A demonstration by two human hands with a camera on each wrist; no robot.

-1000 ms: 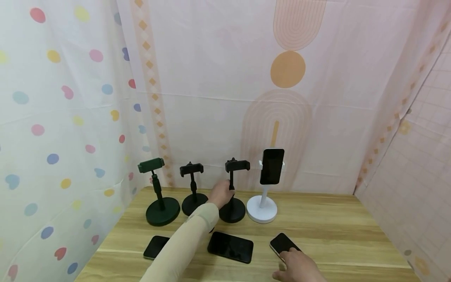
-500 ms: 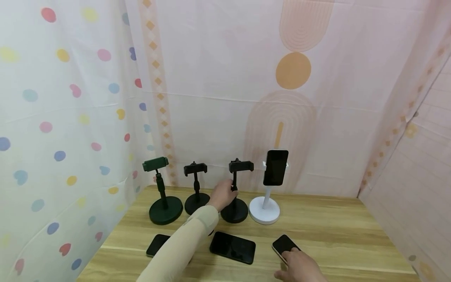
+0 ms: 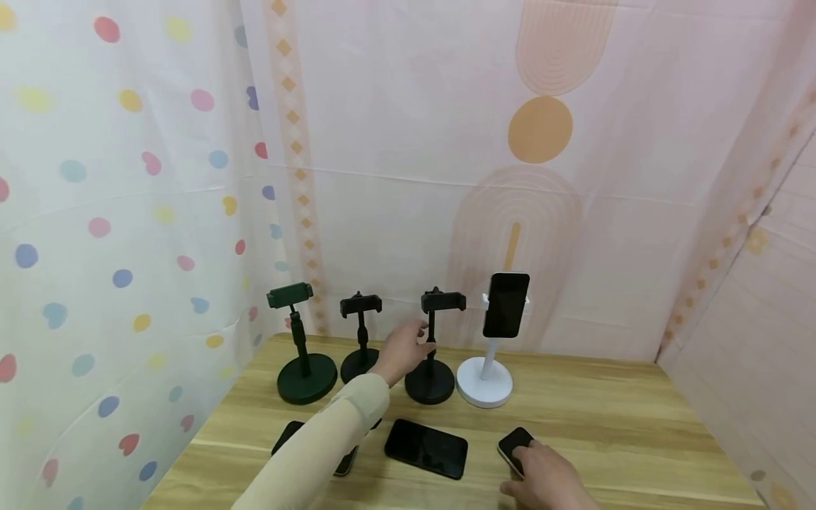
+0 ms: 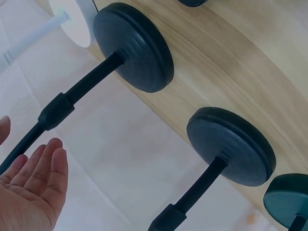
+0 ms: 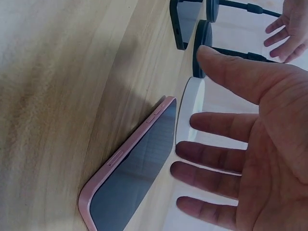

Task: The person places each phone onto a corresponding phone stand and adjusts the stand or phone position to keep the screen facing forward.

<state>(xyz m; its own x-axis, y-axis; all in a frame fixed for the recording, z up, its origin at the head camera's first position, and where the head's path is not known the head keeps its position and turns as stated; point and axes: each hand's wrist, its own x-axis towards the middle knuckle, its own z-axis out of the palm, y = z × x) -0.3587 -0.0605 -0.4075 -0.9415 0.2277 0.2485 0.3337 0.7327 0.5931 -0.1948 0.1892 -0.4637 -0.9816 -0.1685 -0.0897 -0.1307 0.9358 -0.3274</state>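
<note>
My left hand (image 3: pixel 403 347) is beside the pole of a black phone stand (image 3: pixel 430 382), second from the right in the row. In the left wrist view its fingers are extended with the palm showing, and the thumb stands apart; the pole passes beyond the fingertips. The stand's clamp (image 3: pixel 444 302) holds no phone. At the front right, my right hand (image 3: pixel 545 474) reaches over a smartphone (image 3: pixel 515 440) lying on the table, covering its near part. The right wrist view shows straight, spread fingers (image 5: pixel 211 159) above that phone's dark screen and pink edge (image 5: pixel 120 156).
To the right is a white stand (image 3: pixel 474 386) bearing an upright phone (image 3: pixel 506 304). Leftward stand a smaller black stand (image 3: pixel 359 363) and a green one (image 3: pixel 307 379). A black phone (image 3: pixel 426 450) lies mid-table; another phone (image 3: pixel 287 432) is partly behind the left sleeve (image 3: pixel 331 439).
My left hand has loosened its fingers from the stand's pole and shifted slightly away. My right hand covers a little more of its phone. The head view has turned slightly left.
</note>
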